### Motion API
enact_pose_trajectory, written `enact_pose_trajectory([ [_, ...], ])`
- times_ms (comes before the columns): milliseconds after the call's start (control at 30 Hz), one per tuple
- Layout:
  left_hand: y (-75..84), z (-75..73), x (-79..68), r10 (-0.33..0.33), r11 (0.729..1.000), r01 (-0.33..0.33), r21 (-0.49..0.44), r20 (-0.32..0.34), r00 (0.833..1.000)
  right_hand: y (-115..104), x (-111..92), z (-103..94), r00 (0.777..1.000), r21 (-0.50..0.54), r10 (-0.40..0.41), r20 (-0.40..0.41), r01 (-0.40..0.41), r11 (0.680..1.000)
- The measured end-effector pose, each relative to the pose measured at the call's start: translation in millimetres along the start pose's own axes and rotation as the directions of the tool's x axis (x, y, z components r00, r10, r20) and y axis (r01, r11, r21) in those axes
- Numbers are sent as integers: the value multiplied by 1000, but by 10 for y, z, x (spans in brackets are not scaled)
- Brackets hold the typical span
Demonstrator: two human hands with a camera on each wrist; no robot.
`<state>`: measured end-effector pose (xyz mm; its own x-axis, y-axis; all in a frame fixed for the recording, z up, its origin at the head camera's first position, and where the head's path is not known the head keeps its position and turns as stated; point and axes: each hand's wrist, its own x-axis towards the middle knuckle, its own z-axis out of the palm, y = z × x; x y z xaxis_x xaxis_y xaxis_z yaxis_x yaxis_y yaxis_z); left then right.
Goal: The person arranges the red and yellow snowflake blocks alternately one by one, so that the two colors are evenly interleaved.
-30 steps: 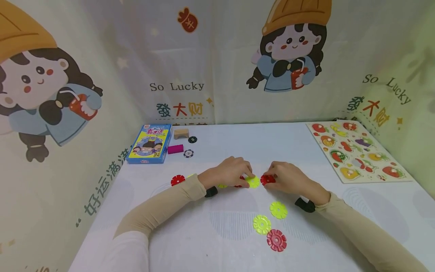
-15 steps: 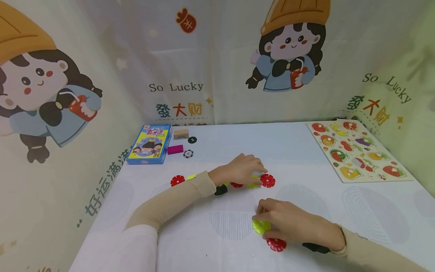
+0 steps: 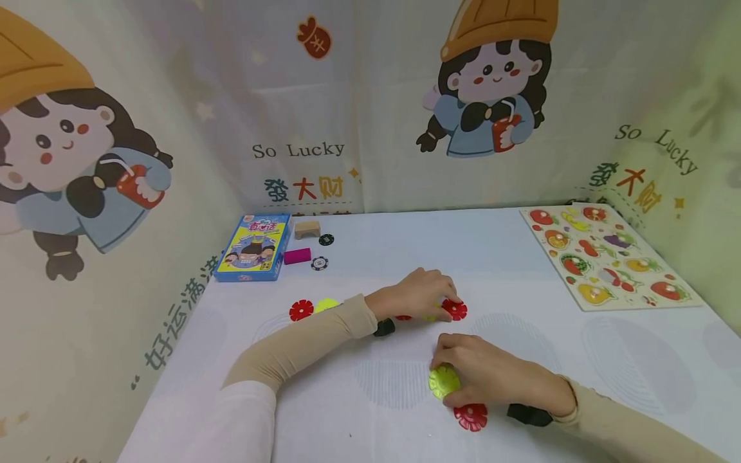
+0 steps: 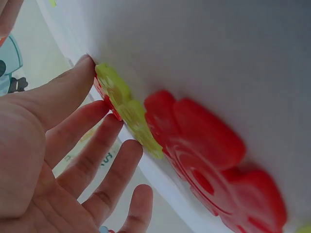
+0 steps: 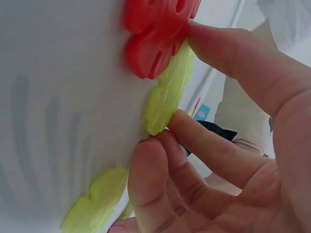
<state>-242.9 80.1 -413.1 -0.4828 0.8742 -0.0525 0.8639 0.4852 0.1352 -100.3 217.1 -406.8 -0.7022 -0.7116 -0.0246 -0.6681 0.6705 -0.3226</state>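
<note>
My left hand (image 3: 418,293) reaches over a row of flower-shaped snowflake discs. Its thumb and fingers, fairly straight, touch near the red snowflake disc (image 3: 456,310) at the row's right end. Beside that, a yellow-green disc is mostly covered by the hand. Nearer the front, my right hand (image 3: 489,373) pinches a yellow-green snowflake disc (image 3: 444,382) by its edges between thumb and fingers. Another red snowflake disc (image 3: 471,417) lies against it, just by the thumb. In the right wrist view a further yellow-green disc (image 5: 97,201) lies beyond the fingers; the hand hides it in the head view.
The row's left end shows a red disc (image 3: 301,310) and a yellow-green disc (image 3: 326,304); my left sleeve covers part of the row. At the back left are a blue card box (image 3: 253,247), wooden block (image 3: 307,229), magenta block (image 3: 298,256) and two chips. A fruit puzzle board (image 3: 610,257) lies right.
My right hand has left the red disc at the row's end, come toward the front and taken hold of a yellow-green disc. My left hand has slid right to that red disc.
</note>
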Motion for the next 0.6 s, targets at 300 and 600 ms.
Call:
enact_pose_trajectory([
  [300,-21,4,8,3,1000,-3,-18,-16,1000,-53,11,15,996,-40,-89,-27,88,995],
  [600,14,-14,14,9,1000,-9,-4,-11,1000,-28,37,-40,992,-154,-103,-73,91,984],
])
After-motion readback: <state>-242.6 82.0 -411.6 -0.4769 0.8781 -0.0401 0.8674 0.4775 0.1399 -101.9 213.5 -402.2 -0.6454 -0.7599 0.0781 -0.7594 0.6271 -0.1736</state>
